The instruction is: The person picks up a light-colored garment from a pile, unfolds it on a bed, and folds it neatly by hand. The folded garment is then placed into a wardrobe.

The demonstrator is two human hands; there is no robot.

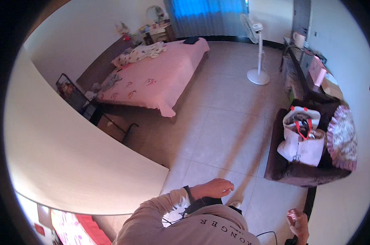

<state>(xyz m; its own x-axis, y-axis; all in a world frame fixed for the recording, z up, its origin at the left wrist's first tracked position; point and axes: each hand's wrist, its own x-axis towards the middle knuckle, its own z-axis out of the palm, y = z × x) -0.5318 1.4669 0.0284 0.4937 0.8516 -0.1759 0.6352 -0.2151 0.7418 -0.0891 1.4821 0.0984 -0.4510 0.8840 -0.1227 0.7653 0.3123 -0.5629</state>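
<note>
My left hand (215,187) is bent across in front of my body, above the tiled floor (225,128). Its fingers are loosely curled in, and no object shows in it. A dark band circles that wrist below the beige sleeve (169,200). Lower right, my right hand (297,223) hangs out from my side with curled fingers, apart from everything and with nothing visible in it. A dark purple sofa (272,153) is the nearest furniture to it. On the seat stands a white tote bag (309,151) with red handles, beside a ruffled cushion (343,137).
A large cream wall or panel (80,162) spans the left side. Beyond it are a bed (172,73) with a pink cover and a black-framed stand (128,131). A white pedestal fan (258,76) stands farther off. Another patterned cover (71,229) shows lower left.
</note>
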